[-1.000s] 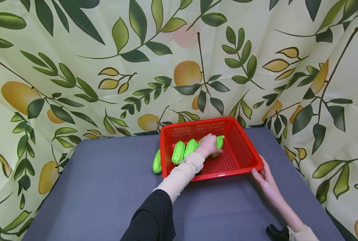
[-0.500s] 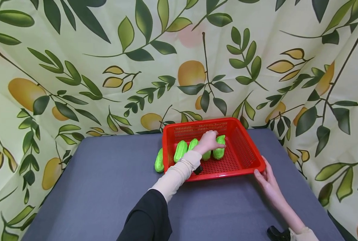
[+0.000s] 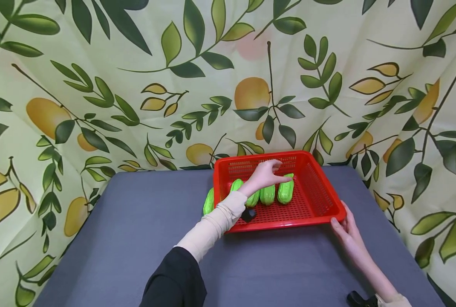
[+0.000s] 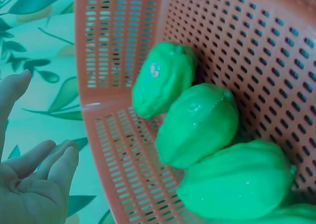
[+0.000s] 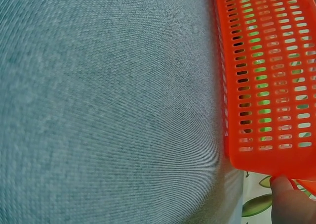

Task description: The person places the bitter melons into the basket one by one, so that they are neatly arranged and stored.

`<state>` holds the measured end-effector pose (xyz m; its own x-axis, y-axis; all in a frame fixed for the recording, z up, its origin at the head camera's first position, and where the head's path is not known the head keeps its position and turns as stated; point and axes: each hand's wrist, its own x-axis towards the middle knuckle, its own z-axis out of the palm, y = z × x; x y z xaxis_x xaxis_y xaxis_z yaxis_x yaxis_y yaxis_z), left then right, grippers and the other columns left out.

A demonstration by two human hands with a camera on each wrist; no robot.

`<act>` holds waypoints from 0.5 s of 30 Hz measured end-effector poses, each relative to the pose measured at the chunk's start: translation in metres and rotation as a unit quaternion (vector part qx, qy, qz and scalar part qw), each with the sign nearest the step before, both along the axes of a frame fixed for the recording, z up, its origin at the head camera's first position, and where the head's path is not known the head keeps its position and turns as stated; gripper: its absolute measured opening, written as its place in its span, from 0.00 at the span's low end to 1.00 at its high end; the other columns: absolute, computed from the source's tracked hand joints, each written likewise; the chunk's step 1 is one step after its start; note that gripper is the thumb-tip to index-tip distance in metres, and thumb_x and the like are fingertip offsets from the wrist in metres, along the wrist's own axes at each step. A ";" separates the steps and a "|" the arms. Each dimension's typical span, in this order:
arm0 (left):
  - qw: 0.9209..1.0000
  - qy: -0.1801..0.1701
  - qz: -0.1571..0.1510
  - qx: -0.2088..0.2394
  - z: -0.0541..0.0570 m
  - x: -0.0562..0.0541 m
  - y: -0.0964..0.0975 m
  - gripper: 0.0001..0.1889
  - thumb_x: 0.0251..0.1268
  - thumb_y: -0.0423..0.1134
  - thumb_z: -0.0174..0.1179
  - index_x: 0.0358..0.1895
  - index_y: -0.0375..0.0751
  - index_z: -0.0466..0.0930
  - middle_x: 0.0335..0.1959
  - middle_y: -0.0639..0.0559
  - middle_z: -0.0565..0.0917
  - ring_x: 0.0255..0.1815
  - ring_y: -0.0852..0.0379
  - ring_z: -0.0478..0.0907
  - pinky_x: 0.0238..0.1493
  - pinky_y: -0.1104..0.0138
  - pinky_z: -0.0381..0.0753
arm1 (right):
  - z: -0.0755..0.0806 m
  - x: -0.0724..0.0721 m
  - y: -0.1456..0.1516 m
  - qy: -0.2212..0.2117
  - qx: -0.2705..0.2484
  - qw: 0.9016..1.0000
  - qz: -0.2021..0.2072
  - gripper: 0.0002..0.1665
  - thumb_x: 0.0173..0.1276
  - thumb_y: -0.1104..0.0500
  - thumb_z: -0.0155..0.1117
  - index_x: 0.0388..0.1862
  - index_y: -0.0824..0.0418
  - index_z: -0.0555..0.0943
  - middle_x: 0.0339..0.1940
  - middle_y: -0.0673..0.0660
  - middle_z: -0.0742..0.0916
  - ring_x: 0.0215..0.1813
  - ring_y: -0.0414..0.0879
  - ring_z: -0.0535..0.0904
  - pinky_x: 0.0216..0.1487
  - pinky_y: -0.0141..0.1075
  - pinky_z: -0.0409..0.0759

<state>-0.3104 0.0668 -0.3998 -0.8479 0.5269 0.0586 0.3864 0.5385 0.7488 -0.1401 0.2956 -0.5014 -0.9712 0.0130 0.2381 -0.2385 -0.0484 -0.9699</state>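
Note:
A red perforated plastic basket (image 3: 285, 223) holds several oblong, ribbed green fruits lying side by side. My left hand (image 3: 264, 175) hovers over them, thumb and fingers spread apart around nothing. Just below its thumb lies the rightmost fruit (image 3: 285, 192) on the basket floor. In the left wrist view, the hand (image 4: 37, 189) shows beside the basket wall, away from the fruits (image 4: 197, 125). My right hand (image 3: 350, 234) grips the basket's front right corner. Its thumb (image 5: 291, 201) presses the rim in the right wrist view.
Another green fruit (image 3: 209, 201) lies on the grey table (image 3: 155, 221) against the basket's left side, partly hidden by it. A curtain with leaf and fruit prints (image 3: 212, 111) hangs right behind the table.
My left hand has let go of the rightmost fruit and risen slightly leftward off it, leaving it in the basket. The right hand keeps its hold on the corner. The head view has shifted slightly.

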 end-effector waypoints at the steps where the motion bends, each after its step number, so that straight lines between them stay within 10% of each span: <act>1: 1.000 -0.008 0.001 0.011 0.000 0.001 -0.002 0.33 0.54 0.47 0.68 0.63 0.36 0.71 0.62 0.42 0.77 0.61 0.50 0.77 0.57 0.69 0.77 | 0.000 0.000 0.000 -0.001 0.000 1.000 0.000 0.40 0.74 0.65 0.44 0.77 0.60 0.38 0.62 0.36 0.69 0.57 0.22 0.71 0.51 0.15 0.73; 15: 0.991 -0.058 0.018 0.121 0.011 0.014 -0.034 0.31 0.56 0.43 0.68 0.64 0.38 0.70 0.64 0.45 0.75 0.63 0.52 0.74 0.61 0.67 0.75 | 0.000 0.002 0.000 0.000 -0.009 1.000 0.004 0.40 0.74 0.66 0.44 0.77 0.59 0.37 0.61 0.35 0.69 0.57 0.22 0.71 0.51 0.15 0.73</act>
